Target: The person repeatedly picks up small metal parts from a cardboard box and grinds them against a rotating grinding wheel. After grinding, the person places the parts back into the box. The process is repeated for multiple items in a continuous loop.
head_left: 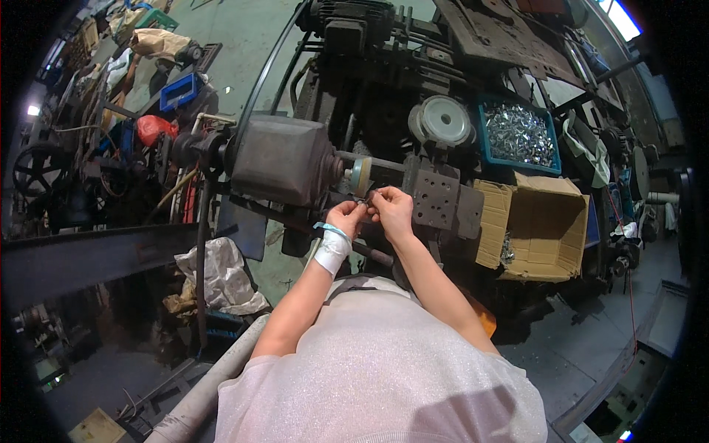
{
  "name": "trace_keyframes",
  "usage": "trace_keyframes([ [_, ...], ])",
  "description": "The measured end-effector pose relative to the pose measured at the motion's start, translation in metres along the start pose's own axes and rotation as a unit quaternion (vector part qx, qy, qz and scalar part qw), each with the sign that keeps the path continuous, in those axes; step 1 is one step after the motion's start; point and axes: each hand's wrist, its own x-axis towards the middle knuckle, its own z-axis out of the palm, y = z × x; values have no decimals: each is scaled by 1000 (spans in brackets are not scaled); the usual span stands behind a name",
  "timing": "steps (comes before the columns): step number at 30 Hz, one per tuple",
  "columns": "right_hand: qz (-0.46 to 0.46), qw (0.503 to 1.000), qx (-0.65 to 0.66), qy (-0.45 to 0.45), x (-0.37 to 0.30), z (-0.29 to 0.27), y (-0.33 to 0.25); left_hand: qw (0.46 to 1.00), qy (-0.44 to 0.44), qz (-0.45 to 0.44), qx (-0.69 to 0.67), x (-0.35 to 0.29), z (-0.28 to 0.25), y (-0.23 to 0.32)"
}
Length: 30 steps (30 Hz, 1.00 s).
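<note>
The person's left hand [346, 218] and right hand [394, 210] meet above the near edge of a dark machine [277, 159], thumbs and fingers pinching a small metal piece [362, 201] between them; its shape is too small to make out. It sits just on the near side of a banded wheel [361, 176]. A white wrap [331, 252] covers the left wrist. Beside the right hand is a perforated metal plate [434, 198]. Past the machine's right edge, a teal crate [557, 140] holds shiny metal parts [518, 133]; nearer stands an open cardboard box [550, 221], more metal parts in its near left corner.
</note>
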Motion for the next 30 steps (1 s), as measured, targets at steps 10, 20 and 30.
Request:
trace_keyframes([
  [10,-15,999,-37,28,12,3,10,999,28,24,-40,18,0,-19],
  [20,11,995,80,-55,-15,-13,-2,983,-95,-103,-122,-19,-10,2],
  [30,23,996,85,-34,-18,-14,5,996,-62,-40,-41,-17,-1,3],
])
